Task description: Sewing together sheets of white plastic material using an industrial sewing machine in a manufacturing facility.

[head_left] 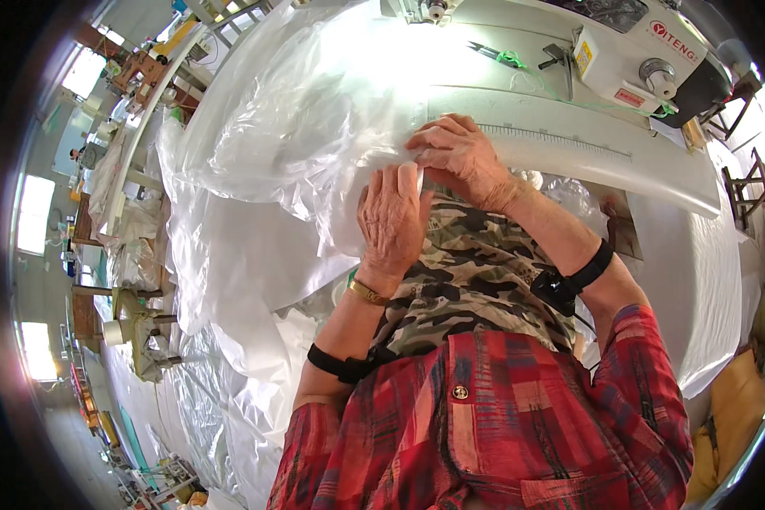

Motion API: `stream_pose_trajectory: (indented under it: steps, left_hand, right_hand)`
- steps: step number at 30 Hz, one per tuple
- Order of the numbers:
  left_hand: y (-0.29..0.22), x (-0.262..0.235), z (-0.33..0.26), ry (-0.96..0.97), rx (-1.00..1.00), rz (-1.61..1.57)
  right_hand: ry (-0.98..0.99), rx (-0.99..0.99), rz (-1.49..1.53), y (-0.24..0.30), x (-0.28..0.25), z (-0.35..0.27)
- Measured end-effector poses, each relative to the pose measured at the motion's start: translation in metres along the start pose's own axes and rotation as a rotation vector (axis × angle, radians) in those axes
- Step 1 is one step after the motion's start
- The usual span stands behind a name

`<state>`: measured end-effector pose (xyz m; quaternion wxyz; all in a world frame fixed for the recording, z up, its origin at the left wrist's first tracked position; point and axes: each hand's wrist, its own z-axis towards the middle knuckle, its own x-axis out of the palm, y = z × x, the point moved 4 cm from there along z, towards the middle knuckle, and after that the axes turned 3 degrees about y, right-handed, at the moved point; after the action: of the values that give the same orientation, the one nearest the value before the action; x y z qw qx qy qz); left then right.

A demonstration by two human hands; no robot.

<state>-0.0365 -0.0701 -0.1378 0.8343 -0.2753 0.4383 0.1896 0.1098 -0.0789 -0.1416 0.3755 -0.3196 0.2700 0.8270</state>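
A large, crumpled sheet of clear plastic film (pixel 263 127) spreads over the left of the work table and hangs off its front edge. My left hand (pixel 391 217) has its fingers pressed together on the film's near edge. Just beside it, to the right, my right hand (pixel 459 157) curls its fingers over the same edge, and the two hands nearly touch. The fingertips are partly hidden by the hands and the film's glare. Above the hands, the sewing machine's needle area (pixel 433 10) is cut off by the picture's top.
A white sewing machine (pixel 637 51) stands on the table (pixel 518 106) at the far right. Thread snips (pixel 483 51) with green thread lie behind my hands. A ruler scale (pixel 561 140) runs along the table's front. Wooden stools (pixel 750 183) stand right; more machines (pixel 140 72) stand left.
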Motion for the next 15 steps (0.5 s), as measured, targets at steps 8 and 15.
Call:
stream_pose_trajectory:
  steps: [8,15]
  left_hand:
    - [0.008,0.000,0.000,-0.056,0.126,0.034]
    - [0.011,-0.001,0.018,0.216,0.266,0.024]
  right_hand:
    - [0.064,0.061,0.023,0.000,-0.002,0.001]
    - [0.148,0.307,0.045,-0.037,-0.002,0.017]
